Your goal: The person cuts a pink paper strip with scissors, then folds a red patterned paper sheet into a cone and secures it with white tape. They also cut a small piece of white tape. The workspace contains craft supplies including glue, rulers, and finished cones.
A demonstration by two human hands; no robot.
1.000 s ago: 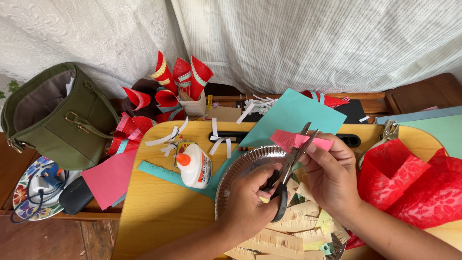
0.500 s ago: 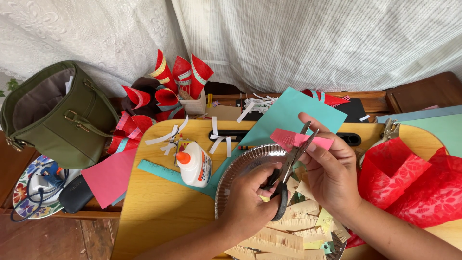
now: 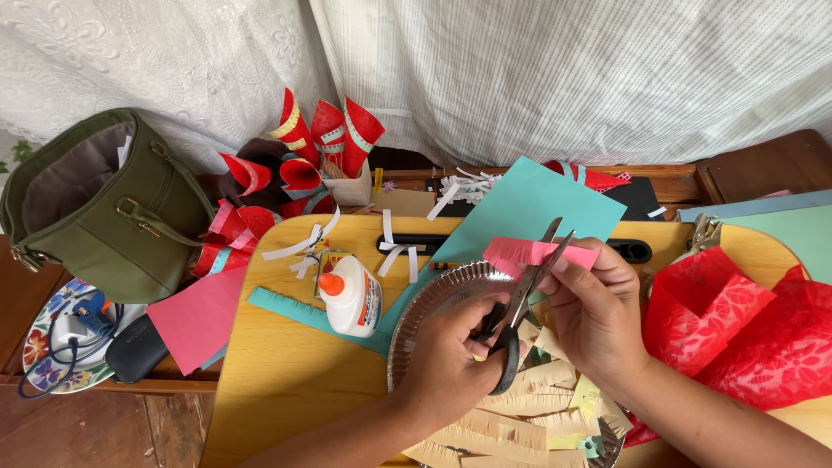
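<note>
Scissors (image 3: 520, 303) gripped in left hand (image 3: 451, 364) apparently hide part of the pink strip (image 3: 529, 253) pinched by right hand (image 3: 594, 316).

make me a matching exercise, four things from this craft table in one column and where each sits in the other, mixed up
Things:
1. pink paper strip
2. black-handled scissors
3. white glue bottle with orange cap
4. olive green handbag

Places:
A. off the yellow table, at far left, mouth open
B. pinched in the right hand
C. lying on the table, left of the silver foil plate
D. in the grip of the left hand, blades around the pink strip

Pairs: 1-B, 2-D, 3-C, 4-A
</note>
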